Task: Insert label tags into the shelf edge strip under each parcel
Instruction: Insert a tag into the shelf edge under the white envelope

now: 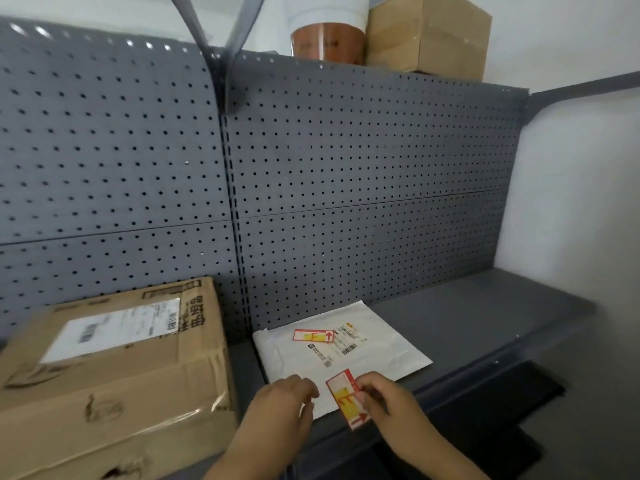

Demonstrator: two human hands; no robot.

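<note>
Over the shelf's front edge, the right hand pinches a red-and-yellow tag, probably ready for the strip under the white mailer. The left hand rests loosely curled and empty on the mailer, perhaps steadying it. A second tag lies on the mailer; the strip itself is hard to make out.

Left hand: bare, no glove, no ring.
Right hand: bare, no glove.
Forearms behind fingers: bare, no sleeves.
</note>
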